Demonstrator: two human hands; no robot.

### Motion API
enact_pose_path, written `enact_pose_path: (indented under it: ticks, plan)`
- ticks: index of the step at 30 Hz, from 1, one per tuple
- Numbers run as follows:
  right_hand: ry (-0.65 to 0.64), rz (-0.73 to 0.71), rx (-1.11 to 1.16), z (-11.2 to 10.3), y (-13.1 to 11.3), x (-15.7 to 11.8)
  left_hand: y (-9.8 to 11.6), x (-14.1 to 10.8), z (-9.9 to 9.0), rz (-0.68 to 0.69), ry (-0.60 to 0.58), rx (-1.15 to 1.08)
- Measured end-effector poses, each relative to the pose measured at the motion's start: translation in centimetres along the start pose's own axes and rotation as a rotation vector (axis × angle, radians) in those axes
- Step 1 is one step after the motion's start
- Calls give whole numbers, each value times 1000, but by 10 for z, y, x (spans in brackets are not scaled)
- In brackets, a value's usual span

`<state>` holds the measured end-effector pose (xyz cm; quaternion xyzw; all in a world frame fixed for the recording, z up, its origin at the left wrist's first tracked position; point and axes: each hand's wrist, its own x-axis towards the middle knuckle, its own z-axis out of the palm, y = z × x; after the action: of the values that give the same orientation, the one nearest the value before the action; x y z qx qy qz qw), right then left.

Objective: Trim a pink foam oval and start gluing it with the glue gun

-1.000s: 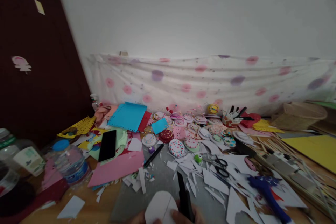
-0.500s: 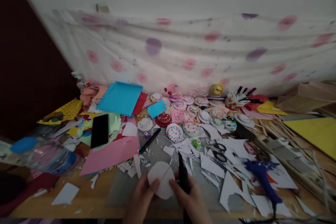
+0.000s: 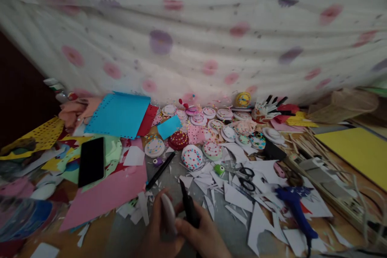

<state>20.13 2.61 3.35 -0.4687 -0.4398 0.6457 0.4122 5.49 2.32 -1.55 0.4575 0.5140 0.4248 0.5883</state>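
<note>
My left hand [image 3: 159, 231] is closed around a white round paper disc [image 3: 169, 213], which is tipped up so that its edge faces me. In my right hand [image 3: 201, 229] lies a slim black craft knife [image 3: 189, 203], its dark pointed tip aimed up and away. The right thumb also touches the disc's near edge. Both hands are over the grey cutting mat [image 3: 121, 229] at the front of the table. Just beyond them are white paper scraps [image 3: 205, 179] and a black pen [image 3: 160, 171].
Decorated round discs [image 3: 192, 157] crowd the back. Scissors [image 3: 247, 177] and a blue glue gun [image 3: 298, 211] lie right, near a power strip [image 3: 326, 181]. A phone [image 3: 91, 161], pink sheet [image 3: 105, 197] and plastic bottle [image 3: 27, 217] are left.
The white disc has turned from nearly face-on to edge-on, and my hands have come closer together. The view has shifted, so the bottle now sits lower and farther left.
</note>
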Motion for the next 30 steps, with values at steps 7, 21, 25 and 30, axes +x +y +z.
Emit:
enact_pose_path:
  ticks: [7,21,25,30]
  plan:
    - [194,58,-186,-21,0,-10,21,1,-5,-131,18,66]
    - [-85,-190,-813,-35,-16,-25,61,-14,-17,-402,-459,-253]
    - [-226,-328,-943,-29,-33,-26,59,-13,-18,-368,-453,-58]
    - [-297,-414,-1100,-29,-41,-32,55,-13,-16,-280,-427,114]
